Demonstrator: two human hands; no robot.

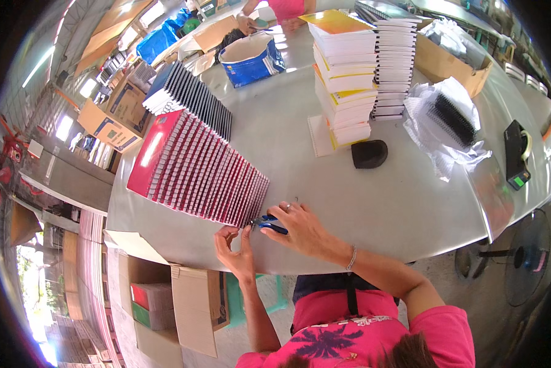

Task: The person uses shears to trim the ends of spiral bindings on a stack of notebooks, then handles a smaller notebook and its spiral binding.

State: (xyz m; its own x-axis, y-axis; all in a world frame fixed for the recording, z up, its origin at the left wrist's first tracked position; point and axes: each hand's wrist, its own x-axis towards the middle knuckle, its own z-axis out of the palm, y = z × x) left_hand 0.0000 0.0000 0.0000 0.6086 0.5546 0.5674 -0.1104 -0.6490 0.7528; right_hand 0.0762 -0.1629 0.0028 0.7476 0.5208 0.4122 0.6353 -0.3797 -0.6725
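Holding a small blue-handled tool [269,224], the right hand [300,228] has its fingers curled around the tool and presses it at the near end of a long row of red spiral-bound notebooks [196,167]. The left hand [234,246] sits just beside it, with thumb and fingers pinched together at the tip of the tool, right at the last notebook's wire edge. What it pinches is too small to tell.

The red notebooks lie in a fanned row on the shiny grey metal table [373,208], leaning one on the next. Behind them lies a second fanned row of dark spiral-bound notebooks [192,95]. Farther back on the table stands a tall pile of white and yellow paper pads [344,73], and next to it a tall stack of black-wired notebooks [395,61]. A small black rounded thing [369,153] rests near the pile. A clear plastic bag with black wire coils [447,119] lies to the right. A blue and white bag [250,60] stands far back. Open brown cardboard boxes [171,306] sit on the floor to the left
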